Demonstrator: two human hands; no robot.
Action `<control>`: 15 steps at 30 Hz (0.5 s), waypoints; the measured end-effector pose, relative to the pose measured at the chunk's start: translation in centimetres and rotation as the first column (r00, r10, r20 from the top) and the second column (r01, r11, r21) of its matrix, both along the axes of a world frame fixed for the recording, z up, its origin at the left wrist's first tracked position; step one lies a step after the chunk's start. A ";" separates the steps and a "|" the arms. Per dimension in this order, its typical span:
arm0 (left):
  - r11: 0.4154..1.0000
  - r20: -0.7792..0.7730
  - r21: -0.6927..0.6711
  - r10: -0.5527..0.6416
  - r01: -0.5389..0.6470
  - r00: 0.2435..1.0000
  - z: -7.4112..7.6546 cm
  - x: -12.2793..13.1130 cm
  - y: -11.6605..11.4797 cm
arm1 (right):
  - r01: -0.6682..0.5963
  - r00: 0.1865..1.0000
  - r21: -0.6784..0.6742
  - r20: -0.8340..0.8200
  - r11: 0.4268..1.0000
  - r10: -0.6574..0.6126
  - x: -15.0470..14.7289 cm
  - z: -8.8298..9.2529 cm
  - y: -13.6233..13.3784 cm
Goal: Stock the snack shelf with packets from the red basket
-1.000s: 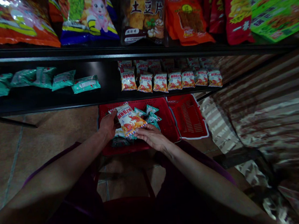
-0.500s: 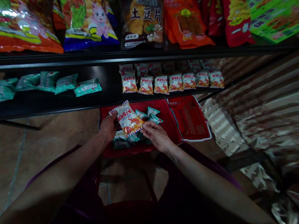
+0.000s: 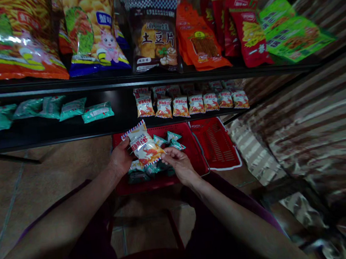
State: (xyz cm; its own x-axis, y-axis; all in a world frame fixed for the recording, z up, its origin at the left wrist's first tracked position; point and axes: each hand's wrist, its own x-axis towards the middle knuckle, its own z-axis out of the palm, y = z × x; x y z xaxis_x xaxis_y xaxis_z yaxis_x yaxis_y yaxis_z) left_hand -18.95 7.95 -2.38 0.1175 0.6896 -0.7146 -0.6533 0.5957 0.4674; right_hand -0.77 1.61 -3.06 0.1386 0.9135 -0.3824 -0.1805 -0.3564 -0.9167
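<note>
At the far left, teal packets [image 3: 45,109] lie in a row on the black lower shelf [image 3: 124,110]. Further right, the left hand [image 3: 122,157] grips the left side of a snack bag [image 3: 142,147], thumb laid over the printed front; most of its fingers are hidden behind, so I cannot tell how they lie.

The bag is held in the air over a red basket [image 3: 196,156], tilted, its top leaning left and its front facing up to the camera. It looks plump and glossy, mainly white in the upper half, with a striped band in red and dark blue along the top seam and another along the bottom. Big red characters cross the middle (smaller print sits above them, too fine to read), and below comes an orange picture with a reddish, shrimp-like figure.

At the bag's lower right corner, the right hand [image 3: 179,164] pinches the edge between thumb and forefinger, the other fingers curled loosely. Teal packs [image 3: 176,140] lie in the basket behind and beneath the bag. Farther right on the shelf stand small packs [image 3: 195,103] in similar white and orange, and below them sits a second red basket [image 3: 214,145] with a white rim.
</note>
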 end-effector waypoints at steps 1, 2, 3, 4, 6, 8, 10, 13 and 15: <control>1.000 0.014 0.006 0.001 -0.001 1.000 0.1 -0.1 0.1 | -0.003 1.000 0.015 0.013 1.000 0.003 0.0 0.0 0.0; 1.000 0.024 0.009 0.004 -0.004 1.000 0.2 -0.2 0.2 | -0.004 1.000 0.026 0.023 1.000 0.003 0.1 0.0 0.0; 1.000 0.030 0.015 0.011 -0.011 0.999 0.3 -0.3 0.3 | -0.003 1.000 0.032 0.031 0.999 0.002 0.2 0.0 0.0; 0.999 0.032 0.027 0.026 -0.027 0.999 0.5 -0.4 0.5 | -0.003 0.999 0.035 0.036 0.999 0.002 0.3 0.0 0.0; 0.996 0.025 0.071 0.058 -0.060 0.998 0.9 -0.7 0.9 | -0.007 0.999 0.029 0.039 1.000 0.006 0.5 0.0 0.1; 0.992 -0.007 0.111 0.055 -0.054 0.998 1.4 -1.2 1.3 | -0.024 0.999 0.006 0.025 1.000 0.024 0.9 0.0 0.1; 0.991 -0.070 0.136 0.012 -0.002 0.997 1.8 -1.6 1.5 | -0.057 0.998 -0.017 0.002 0.998 0.057 1.2 0.0 0.1; 0.981 -0.176 0.165 -0.073 0.103 0.982 1.9 -2.2 1.4 | -0.091 0.995 -0.044 -0.047 0.995 0.089 1.4 -0.2 -0.1; 0.971 -0.229 0.177 -0.120 0.163 0.966 1.6 -2.5 1.1 | -0.101 0.993 -0.059 -0.065 0.993 0.097 1.4 -0.4 -0.2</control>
